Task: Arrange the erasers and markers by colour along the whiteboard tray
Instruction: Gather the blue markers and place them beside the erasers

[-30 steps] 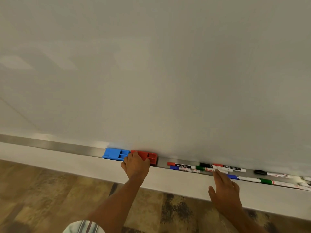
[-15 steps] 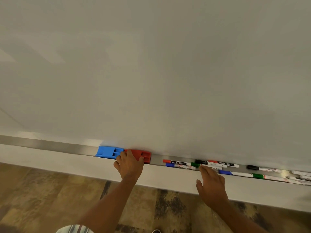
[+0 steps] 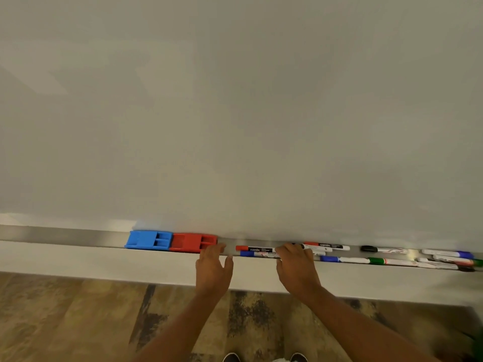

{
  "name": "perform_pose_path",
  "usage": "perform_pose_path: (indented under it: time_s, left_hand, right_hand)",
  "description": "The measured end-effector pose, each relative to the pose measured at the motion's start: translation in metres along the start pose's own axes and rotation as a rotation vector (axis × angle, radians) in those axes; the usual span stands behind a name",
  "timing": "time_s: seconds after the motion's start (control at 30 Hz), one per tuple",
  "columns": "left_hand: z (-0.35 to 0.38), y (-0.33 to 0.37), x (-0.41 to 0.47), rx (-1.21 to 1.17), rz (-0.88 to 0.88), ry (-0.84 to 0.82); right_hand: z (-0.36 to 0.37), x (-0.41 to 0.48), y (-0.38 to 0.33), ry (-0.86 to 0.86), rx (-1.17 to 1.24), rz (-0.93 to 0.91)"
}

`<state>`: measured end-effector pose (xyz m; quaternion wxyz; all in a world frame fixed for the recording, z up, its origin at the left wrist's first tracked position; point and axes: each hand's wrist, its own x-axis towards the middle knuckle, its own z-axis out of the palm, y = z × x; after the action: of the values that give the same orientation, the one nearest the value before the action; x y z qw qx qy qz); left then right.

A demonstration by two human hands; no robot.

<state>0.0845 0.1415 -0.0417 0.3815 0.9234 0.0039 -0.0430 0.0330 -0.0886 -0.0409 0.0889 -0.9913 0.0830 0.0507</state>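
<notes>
Lying side by side and touching in the long grey metal whiteboard tray (image 3: pixel 65 235): a blue plastic eraser (image 3: pixel 149 240) on the left, a red plastic eraser (image 3: pixel 192 242) on the right. Lying further right in the same tray, a red-capped white marker (image 3: pixel 254 248) with a blue-capped white marker (image 3: pixel 257 254) just in front of it. Hovering at the right end of the red eraser, the left hand (image 3: pixel 213 270), its fingers (image 3: pixel 215 250) spread loosely and holding nothing, fingertips just beside the eraser's corner. Reaching over the markers, the right hand (image 3: pixel 296 270), its fingers (image 3: pixel 290 250) curled down onto the pens; hard telling whether gripping one or only touching. Lying past that hand, another red-capped marker (image 3: pixel 326 246), then a black-capped marker (image 3: pixel 383 249), a second blue-capped marker (image 3: pixel 342 259) and a green-banded marker (image 3: pixel 392 261). Piling up at the far right end, a blurry bunch of more markers (image 3: pixel 448 259). Standing above the tray, the big white whiteboard (image 3: pixel 235 113). Showing below, a patchy brown floor (image 3: pixel 78 317) and two dark shoe tips (image 3: pixel 231 357).
</notes>
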Motion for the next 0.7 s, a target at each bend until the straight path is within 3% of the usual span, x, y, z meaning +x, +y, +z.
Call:
perform_pose_path:
  time_s: [0.23, 0.7]
  left_hand:
    - [0.015, 0.014, -0.006, -0.105, -0.081, -0.141]
    - [0.03, 0.035, -0.008, -0.144, -0.124, -0.154]
  right_hand:
    - [-0.001, 0.011, 0.005, -0.001, -0.052, -0.038]
    - [0.002, 0.016, 0.007, -0.022, -0.15, -0.07]
